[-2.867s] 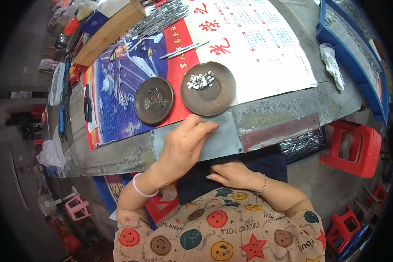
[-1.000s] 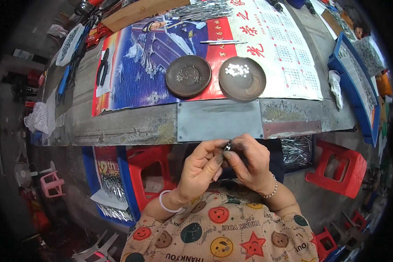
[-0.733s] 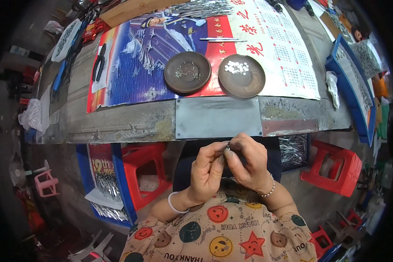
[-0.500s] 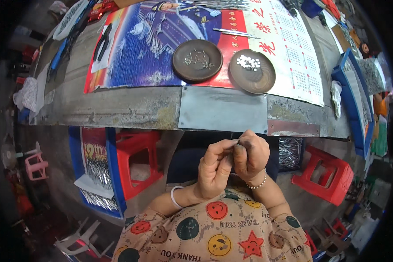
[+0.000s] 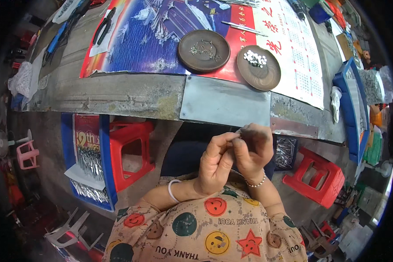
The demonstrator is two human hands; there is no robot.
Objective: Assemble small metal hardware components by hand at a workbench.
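Observation:
Close together over my lap, just short of the table edge, my left hand (image 5: 215, 162) and my right hand (image 5: 255, 153) meet at the fingertips. Both are closed in a pinch around something too small to make out. Beyond them on the table stands a dark round dish (image 5: 188, 60) with small thin metal pins (image 5: 205, 49) in it. Right of it, a brown dish (image 5: 270, 79) holds small white round pieces (image 5: 254, 58). A grey metal plate (image 5: 225, 102) lies at the table edge in front of my hands.
Black-handled pliers (image 5: 104, 30) and thin tweezers-like tools (image 5: 244, 28) lie on a poster (image 5: 131, 56). Blue trays of metal parts stand below left (image 5: 111, 174) and at right (image 5: 358, 109). Red stools (image 5: 129, 153) flank my lap.
The view has shifted and tilted slightly. My right fingers have spread a little from their tighter curl, while both hands stay together at the fingertips.

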